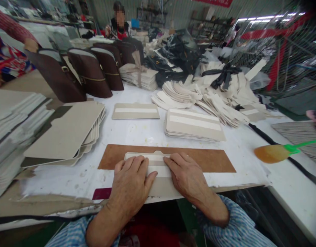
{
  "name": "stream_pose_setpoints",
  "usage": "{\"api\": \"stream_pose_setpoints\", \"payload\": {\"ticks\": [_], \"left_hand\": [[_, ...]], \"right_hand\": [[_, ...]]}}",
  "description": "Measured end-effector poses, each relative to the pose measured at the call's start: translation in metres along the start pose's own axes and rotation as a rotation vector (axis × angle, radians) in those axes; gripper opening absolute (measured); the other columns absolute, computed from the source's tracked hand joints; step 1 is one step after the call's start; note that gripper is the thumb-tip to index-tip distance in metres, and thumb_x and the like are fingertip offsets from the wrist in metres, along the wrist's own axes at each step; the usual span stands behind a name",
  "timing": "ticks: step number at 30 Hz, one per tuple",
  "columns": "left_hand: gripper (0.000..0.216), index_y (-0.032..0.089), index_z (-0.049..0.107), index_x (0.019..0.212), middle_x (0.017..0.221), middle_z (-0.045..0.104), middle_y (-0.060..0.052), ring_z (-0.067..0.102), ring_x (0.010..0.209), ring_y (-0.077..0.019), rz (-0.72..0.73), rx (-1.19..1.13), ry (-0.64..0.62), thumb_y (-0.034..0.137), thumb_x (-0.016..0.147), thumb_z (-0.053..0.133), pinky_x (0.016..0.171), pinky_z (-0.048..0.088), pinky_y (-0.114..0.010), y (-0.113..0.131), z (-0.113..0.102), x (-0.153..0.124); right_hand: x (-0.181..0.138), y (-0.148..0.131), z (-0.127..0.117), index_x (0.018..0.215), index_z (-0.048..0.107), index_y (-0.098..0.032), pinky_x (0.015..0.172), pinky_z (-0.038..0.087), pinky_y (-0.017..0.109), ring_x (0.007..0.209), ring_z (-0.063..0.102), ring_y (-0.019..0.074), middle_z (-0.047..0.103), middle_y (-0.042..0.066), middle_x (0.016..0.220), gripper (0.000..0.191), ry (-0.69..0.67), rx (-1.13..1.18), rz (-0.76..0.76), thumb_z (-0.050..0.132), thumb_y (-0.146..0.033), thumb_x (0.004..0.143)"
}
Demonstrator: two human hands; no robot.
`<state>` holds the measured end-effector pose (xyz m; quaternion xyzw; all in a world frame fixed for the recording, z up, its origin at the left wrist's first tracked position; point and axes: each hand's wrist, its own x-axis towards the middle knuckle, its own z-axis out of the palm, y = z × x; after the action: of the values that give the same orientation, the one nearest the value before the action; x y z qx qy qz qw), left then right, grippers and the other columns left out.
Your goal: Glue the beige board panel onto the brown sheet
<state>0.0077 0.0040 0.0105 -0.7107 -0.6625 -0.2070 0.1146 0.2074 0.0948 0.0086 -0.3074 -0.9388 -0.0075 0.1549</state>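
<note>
Left hand (pixel 131 181) palm down, fingers close together and thumb spread, tabbed beige panel (pixel 161 187) flat under both hands' fingertips, partly over a brown strip (pixel 217 161), right hand (pixel 188 178) palm down, fingers extended, forearm slanting inward

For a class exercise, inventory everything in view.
Panel: one, beige, front centre
Strip: one, brown, under panel
Lone panel: one, beige, beyond strip
Panel stack: one, beige, beyond strip
Board stacks: two, pale, left
Bags: several, brown, back left
Bundle: one, beige, back
Heaped pieces: many, beige, black, back
Bottle: one, amber, right
Scrap: one, purple, front left
Table: one, white, centre
Colleagues: at least two, red clothing, background
Left hand: one, bare, on panel
Right hand: one, bare, on panel
</note>
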Motion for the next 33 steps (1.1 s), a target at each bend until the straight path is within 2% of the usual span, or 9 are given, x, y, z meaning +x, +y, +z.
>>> {"api": "stream_pose_setpoints", "payload": {"ticks": [7, 11, 14, 19, 21, 24, 28, 31, 33], "left_hand": [[0.03, 0.011, 0.069, 0.115, 0.118, 0.075, -0.013, 0.066, 0.106, -0.0326, -0.019, -0.003, 0.037, 0.035, 0.103, 0.056, 0.093, 0.044, -0.05, -0.003, -0.001, -0.001], [0.033, 0.014, 0.069, 0.113, 0.118, 0.076, -0.012, 0.067, 0.106, -0.0326, -0.008, -0.015, 0.057, 0.038, 0.106, 0.048, 0.092, 0.045, -0.051, -0.012, -0.005, -0.012], [0.043, 0.014, 0.067, 0.124, 0.127, 0.074, -0.016, 0.067, 0.113, -0.0352, -0.059, 0.018, 0.091, 0.044, 0.108, 0.041, 0.094, 0.047, -0.053, -0.023, -0.009, -0.03], [0.062, 0.006, 0.054, 0.143, 0.14, 0.066, -0.025, 0.062, 0.127, -0.0421, -0.139, 0.059, 0.041, 0.053, 0.106, 0.037, 0.102, 0.049, -0.063, -0.034, -0.005, -0.055], [0.065, 0.007, 0.051, 0.146, 0.141, 0.066, -0.024, 0.062, 0.128, -0.0403, -0.178, -0.046, 0.035, 0.057, 0.104, 0.041, 0.105, 0.051, -0.062, -0.034, -0.003, -0.058], [0.067, 0.016, 0.047, 0.151, 0.148, 0.063, -0.018, 0.062, 0.132, -0.0369, -0.348, -0.261, 0.052, 0.061, 0.102, 0.045, 0.109, 0.052, -0.061, -0.033, -0.004, -0.059], [0.063, 0.029, 0.046, 0.154, 0.153, 0.059, -0.01, 0.061, 0.136, -0.0337, -0.575, -0.613, 0.056, 0.061, 0.1, 0.052, 0.112, 0.054, -0.057, -0.026, -0.017, -0.057], [0.061, 0.031, 0.046, 0.155, 0.154, 0.059, -0.01, 0.061, 0.137, -0.0323, -0.55, -0.836, 0.027, 0.054, 0.1, 0.058, 0.109, 0.058, -0.049, -0.015, -0.03, -0.046], [0.061, 0.03, 0.045, 0.156, 0.156, 0.057, -0.011, 0.06, 0.139, -0.0316, -0.47, -0.981, 0.048, 0.048, 0.1, 0.061, 0.107, 0.06, -0.046, -0.005, -0.037, -0.031]], "right_hand": [[-0.025, 0.022, -0.004, 0.118, 0.074, -0.014, 0.082, 0.051, 0.044, 0.092, 0.054, 0.0289, 0.069, 0.011, 0.103, 0.032, 0.072, -0.087, 0.074, 0.056, -0.004, 0.093], [-0.052, 0.044, -0.007, 0.103, 0.076, -0.012, 0.084, 0.051, 0.045, 0.093, 0.057, 0.0292, 0.07, 0.013, 0.099, 0.027, 0.25, -0.092, 0.168, 0.051, -0.004, 0.095], [-0.074, 0.044, -0.005, 0.117, 0.072, -0.007, 0.093, 0.052, 0.048, 0.103, 0.061, 0.03, 0.073, 0.015, 0.112, 0.029, 0.343, -0.072, 0.206, 0.048, -0.009, 0.1], [-0.085, 0.01, 0.01, 0.142, 0.058, -0.012, 0.116, 0.044, 0.049, 0.135, 0.054, 0.029, 0.065, 0.015, 0.141, 0.037, 0.317, 0.086, 0.168, 0.05, -0.017, 0.107], [-0.082, 0.001, 0.014, 0.146, 0.054, -0.016, 0.114, 0.047, 0.051, 0.135, 0.054, 0.0299, 0.064, 0.015, 0.142, 0.04, 0.339, 0.172, 0.254, 0.051, -0.023, 0.107], [-0.077, -0.004, 0.016, 0.145, 0.052, -0.021, 0.106, 0.053, 0.053, 0.125, 0.061, 0.0309, 0.066, 0.015, 0.134, 0.043, 0.358, 0.391, 0.472, 0.055, -0.036, 0.104], [-0.069, -0.007, 0.011, 0.142, 0.048, -0.026, 0.088, 0.063, 0.045, 0.105, 0.072, 0.0275, 0.068, 0.011, 0.122, 0.054, 0.367, 0.914, 0.726, 0.065, -0.049, 0.096], [-0.062, -0.006, -0.004, 0.137, 0.047, -0.028, 0.077, 0.064, 0.041, 0.099, 0.074, 0.0277, 0.069, 0.011, 0.121, 0.061, 0.395, 1.218, 0.781, 0.073, -0.056, 0.089], [-0.056, 0.005, -0.021, 0.131, 0.05, -0.028, 0.076, 0.063, 0.039, 0.101, 0.074, 0.0281, 0.071, 0.011, 0.12, 0.06, 0.451, 1.244, 0.78, 0.077, -0.056, 0.086]]}}
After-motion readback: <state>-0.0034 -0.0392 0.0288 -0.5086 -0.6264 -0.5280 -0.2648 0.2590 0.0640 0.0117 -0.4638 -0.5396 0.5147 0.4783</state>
